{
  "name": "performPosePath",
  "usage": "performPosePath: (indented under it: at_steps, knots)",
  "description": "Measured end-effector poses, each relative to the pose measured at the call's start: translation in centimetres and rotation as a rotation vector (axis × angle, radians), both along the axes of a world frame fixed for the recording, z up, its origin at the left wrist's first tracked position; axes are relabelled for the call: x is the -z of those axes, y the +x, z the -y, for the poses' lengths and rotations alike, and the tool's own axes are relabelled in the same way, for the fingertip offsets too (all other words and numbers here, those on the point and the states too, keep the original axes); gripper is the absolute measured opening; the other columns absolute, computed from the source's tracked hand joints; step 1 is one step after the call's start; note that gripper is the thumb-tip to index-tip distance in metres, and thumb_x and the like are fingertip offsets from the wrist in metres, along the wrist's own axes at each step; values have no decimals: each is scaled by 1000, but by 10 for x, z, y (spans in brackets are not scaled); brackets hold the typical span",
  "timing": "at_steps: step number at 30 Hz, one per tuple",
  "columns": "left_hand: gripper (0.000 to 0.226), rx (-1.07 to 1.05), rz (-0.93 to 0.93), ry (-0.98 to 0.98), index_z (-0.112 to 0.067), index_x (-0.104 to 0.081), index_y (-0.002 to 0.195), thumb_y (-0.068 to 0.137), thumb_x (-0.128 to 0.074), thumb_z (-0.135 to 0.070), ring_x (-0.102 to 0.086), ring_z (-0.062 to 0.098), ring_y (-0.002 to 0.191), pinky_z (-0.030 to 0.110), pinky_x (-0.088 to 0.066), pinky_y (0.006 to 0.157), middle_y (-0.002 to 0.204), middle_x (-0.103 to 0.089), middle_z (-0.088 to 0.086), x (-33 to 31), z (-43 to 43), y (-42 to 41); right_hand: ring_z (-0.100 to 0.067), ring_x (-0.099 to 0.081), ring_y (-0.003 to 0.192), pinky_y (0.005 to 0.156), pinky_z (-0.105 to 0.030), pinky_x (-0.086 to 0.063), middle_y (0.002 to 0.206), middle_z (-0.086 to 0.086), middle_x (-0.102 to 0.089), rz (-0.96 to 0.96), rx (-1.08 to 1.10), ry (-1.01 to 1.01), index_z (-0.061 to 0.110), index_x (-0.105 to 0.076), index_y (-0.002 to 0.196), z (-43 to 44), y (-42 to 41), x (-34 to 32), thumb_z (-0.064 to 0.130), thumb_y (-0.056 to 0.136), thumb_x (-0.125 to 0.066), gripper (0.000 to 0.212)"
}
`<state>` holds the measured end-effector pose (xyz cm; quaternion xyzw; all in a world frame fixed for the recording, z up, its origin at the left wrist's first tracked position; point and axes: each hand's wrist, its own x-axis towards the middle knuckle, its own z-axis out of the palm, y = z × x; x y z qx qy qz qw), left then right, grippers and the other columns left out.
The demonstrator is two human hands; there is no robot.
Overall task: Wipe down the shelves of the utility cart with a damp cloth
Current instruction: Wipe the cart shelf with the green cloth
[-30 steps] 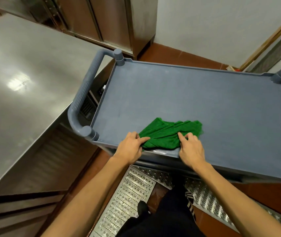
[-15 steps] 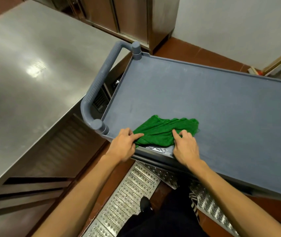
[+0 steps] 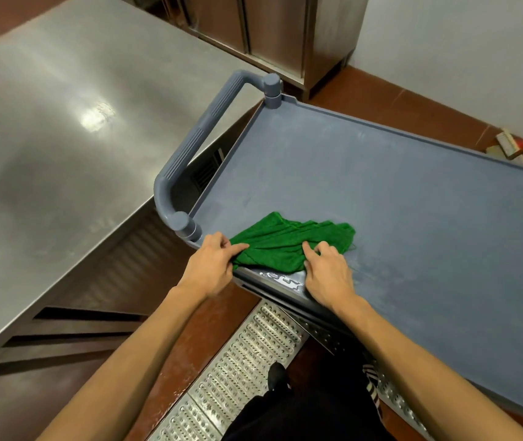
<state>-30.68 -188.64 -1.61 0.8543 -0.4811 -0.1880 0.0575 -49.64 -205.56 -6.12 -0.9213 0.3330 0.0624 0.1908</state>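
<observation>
A crumpled green cloth (image 3: 289,241) lies on the top shelf (image 3: 397,218) of a grey plastic utility cart, near its front left corner. My left hand (image 3: 211,265) pinches the cloth's left edge at the shelf rim. My right hand (image 3: 327,272) grips the cloth's near right part, fingers curled into the fabric. The shelf surface looks dusty with faint smears. Lower shelves are hidden.
The cart's grey handle (image 3: 196,148) stands at its left end, close to a stainless steel counter (image 3: 47,138). Steel cabinets (image 3: 273,30) stand behind. A perforated metal floor grate (image 3: 241,370) runs below me. A broom head (image 3: 511,144) leans by the white wall.
My view has shifted right and closer, so the cart sits further right in frame. Both hands stay on the green cloth at the shelf's front edge, gathering it slightly.
</observation>
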Motion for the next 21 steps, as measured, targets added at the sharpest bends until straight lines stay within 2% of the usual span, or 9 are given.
performPosePath:
  at_steps: [9, 14, 17, 21]
  knots:
    - [57, -50, 58, 39, -28, -50, 146, 92, -51, -8, -43, 28, 118, 43, -48, 92, 125, -47, 7, -4, -26, 23, -23, -48, 106, 93, -38, -44, 122, -9, -50, -2, -73, 57, 14, -33, 150, -18, 35, -4, 22, 103, -40, 49]
    - [59, -48, 92, 29, -25, -46, 148, 92, -52, -8, -43, 29, 120, 44, -48, 93, 132, -47, 8, -1, -32, 21, -23, -48, 106, 93, -38, -44, 122, -8, -50, 17, -79, 54, 15, -34, 150, -24, 38, -3, 22, 102, -40, 48]
    - [59, -13, 113, 24, -24, -43, 150, 94, -51, -10, -43, 29, 122, 43, -45, 98, 137, -47, 8, 3, -31, 15, -23, -48, 100, 88, -37, -44, 117, -7, -52, 67, -105, 43, 19, -39, 149, -24, 30, -4, 21, 101, -42, 47]
    - [54, -17, 86, 1, -24, -49, 147, 93, -51, -15, -45, 31, 120, 43, -42, 103, 132, -49, 12, 7, -29, 7, -22, -46, 96, 84, -35, -42, 111, -6, -52, 115, -163, 35, 29, -50, 141, -24, 13, -6, 18, 98, -48, 44]
